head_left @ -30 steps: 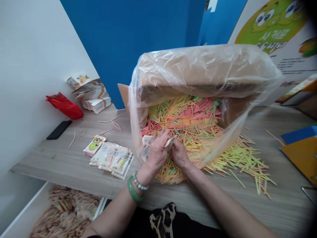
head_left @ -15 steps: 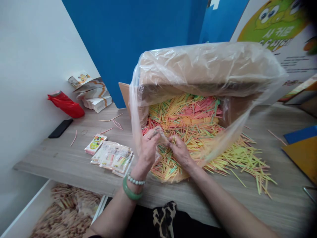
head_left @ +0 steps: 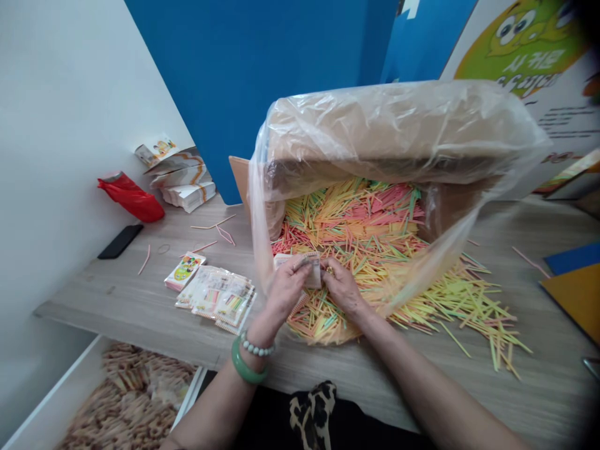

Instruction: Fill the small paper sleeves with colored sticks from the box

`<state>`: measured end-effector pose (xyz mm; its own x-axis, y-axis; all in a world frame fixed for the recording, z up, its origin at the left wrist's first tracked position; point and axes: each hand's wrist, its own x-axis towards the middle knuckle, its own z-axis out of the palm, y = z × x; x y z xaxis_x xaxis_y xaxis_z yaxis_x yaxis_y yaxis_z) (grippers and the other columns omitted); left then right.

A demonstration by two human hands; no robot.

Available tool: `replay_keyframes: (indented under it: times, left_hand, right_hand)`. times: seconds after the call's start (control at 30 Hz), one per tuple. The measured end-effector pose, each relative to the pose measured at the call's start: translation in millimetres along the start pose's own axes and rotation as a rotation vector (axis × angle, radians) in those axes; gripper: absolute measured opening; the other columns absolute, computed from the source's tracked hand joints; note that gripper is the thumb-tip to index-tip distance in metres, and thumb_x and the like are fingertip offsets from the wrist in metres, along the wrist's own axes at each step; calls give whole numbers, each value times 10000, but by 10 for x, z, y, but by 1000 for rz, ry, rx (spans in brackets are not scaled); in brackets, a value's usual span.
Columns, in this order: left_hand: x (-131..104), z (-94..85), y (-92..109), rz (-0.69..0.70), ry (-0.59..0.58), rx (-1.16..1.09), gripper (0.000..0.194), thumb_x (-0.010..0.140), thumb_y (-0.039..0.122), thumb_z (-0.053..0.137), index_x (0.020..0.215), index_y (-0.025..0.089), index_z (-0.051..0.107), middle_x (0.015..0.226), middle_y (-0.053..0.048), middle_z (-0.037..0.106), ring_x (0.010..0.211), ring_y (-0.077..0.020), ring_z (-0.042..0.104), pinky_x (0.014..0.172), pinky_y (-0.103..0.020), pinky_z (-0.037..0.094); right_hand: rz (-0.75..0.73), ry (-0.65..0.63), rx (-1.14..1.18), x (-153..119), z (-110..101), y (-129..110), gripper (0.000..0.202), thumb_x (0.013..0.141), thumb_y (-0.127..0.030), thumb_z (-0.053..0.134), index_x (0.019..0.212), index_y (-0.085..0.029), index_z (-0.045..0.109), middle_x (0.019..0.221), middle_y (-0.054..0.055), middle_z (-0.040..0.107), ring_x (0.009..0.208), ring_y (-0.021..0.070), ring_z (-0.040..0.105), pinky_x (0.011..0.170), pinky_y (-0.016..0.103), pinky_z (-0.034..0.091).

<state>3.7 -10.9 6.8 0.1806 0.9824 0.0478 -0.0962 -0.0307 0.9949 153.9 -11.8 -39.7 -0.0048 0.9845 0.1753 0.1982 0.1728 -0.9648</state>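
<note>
My left hand (head_left: 285,286) is closed on a small printed plastic packet (head_left: 313,274), held over the front of the loose sticks. A green bangle and a pale beaded bracelet are on that wrist. The curled fingers of my right hand (head_left: 344,289) pinch the right edge of the same packet; whether they also hold sticks is hidden. Below and behind both hands lies a large heap of thin coloured sticks (head_left: 370,250), yellow, orange, pink and green. The heap spills out of a cardboard box on its side, lined with a clear plastic bag (head_left: 403,125).
Left of my hands lie flat filled packets (head_left: 218,297) and a small printed stack (head_left: 185,270). Farther left are a black phone (head_left: 120,241), a red pouch (head_left: 134,199) and folded cartons (head_left: 187,195). A drawer (head_left: 70,381) below holds many small brownish pieces. Blue and orange boards (head_left: 574,287) lie right.
The packet has turned from slanted to more upright and faces me. My right fingers have shifted slightly at its edge, and yellow bits seen in them before no longer show clearly.
</note>
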Motion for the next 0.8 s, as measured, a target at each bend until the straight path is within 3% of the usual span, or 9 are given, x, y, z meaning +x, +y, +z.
replay_keyframes:
  times: [0.13,0.3,0.47,0.67,0.8]
  left_hand:
    - [-45,-39,-83,-103,-21,-191,276,797,410,743,916,161,757,860,-56,736,770,-178,643,784,-314,517]
    - [-82,19,-124,-232,30,-242,241,672,378,834,764,166,768,734,-30,732,660,-146,616,682,-278,507]
    - [-89,64,-209,-228,1,-220,270,650,374,860,747,144,758,713,-30,709,620,-133,577,644,-278,482]
    - [-101,29,-306,-174,-7,-210,286,756,371,779,946,158,754,838,-33,721,717,-152,607,689,-276,491]
    - [-135,1,-267,-196,-29,-250,292,767,360,768,978,161,739,860,-39,726,760,-158,625,719,-278,508]
  right_hand:
    - [24,82,221,30,-42,-19,163,830,-389,591,785,-239,546,718,-18,618,722,178,577,755,325,474]
    - [106,89,486,108,-193,-139,207,784,-381,690,879,-230,584,732,-11,635,725,171,601,783,340,492]
    - [87,43,301,114,-219,-95,244,790,-447,670,740,-221,590,730,-9,609,730,166,553,765,307,465]
    - [-2,-26,34,85,-180,49,252,859,-449,592,945,-229,680,956,31,718,944,226,638,891,351,472]
    - [2,-2,-105,49,-176,63,254,870,-421,529,950,-234,681,956,44,743,931,242,666,863,369,488]
